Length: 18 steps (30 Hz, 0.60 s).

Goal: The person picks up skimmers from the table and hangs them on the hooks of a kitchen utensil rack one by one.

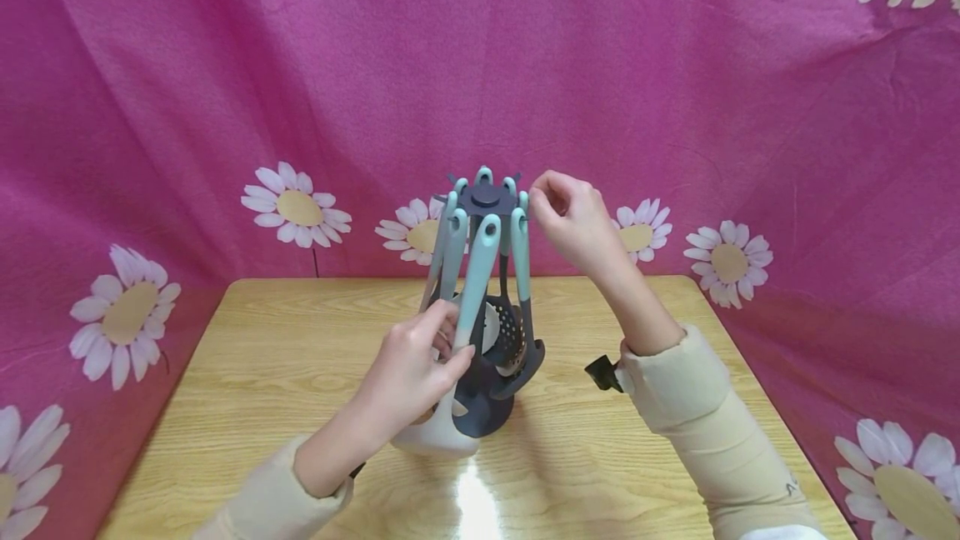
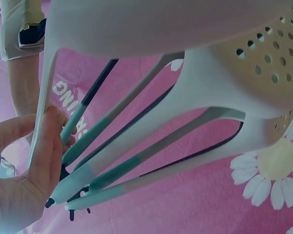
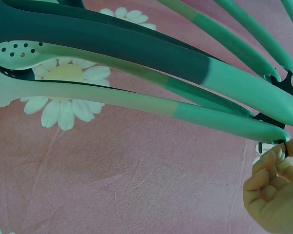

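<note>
A dark utensil stand holds several mint-handled kitchen tools around its top disc. At the front is a pale ladle, its bowl low beside the stand's base. My left hand pinches the ladle's handle between thumb and fingers, partway down; the ladle's bowl fills the top of the left wrist view. At the stand's upper right, my right hand has its fingers curled. In the right wrist view, the thumb and fingertips of the right hand pinch a dark hook on the rim, beside a mint handle end.
The stand rests on a wooden table. A dark slotted tool hangs on the stand's right side, and a pale perforated tool shows on the other side. A pink cloth with daisies surrounds the table at the back and sides.
</note>
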Tool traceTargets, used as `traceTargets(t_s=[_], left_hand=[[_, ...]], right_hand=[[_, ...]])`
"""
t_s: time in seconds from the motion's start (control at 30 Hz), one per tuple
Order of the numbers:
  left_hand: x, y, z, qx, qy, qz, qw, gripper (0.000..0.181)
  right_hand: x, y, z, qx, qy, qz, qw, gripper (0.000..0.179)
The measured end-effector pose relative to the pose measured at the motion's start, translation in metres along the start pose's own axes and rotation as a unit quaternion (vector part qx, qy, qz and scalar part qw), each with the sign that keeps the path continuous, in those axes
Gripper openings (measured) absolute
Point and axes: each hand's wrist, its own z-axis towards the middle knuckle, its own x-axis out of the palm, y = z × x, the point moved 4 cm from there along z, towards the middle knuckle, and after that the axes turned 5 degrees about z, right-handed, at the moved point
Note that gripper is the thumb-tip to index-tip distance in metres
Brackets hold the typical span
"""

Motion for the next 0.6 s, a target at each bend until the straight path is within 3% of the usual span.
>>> traceTargets(t_s=[0.23,0.6], left_hand=[[0.007,0.001,0.001,-0.007,-0.01,0.011,0.9999,0.032],[0.019,0.006,0.002,-0.018,-0.03,-0.01,0.9993,0.03]], right_hand=[[0.0,0.0,0.0,-0.003,-0.002,0.002,1.0,0.019],[0.0,-0.001,0.0,-0.005,-0.003,0.003,1.0,0.018]])
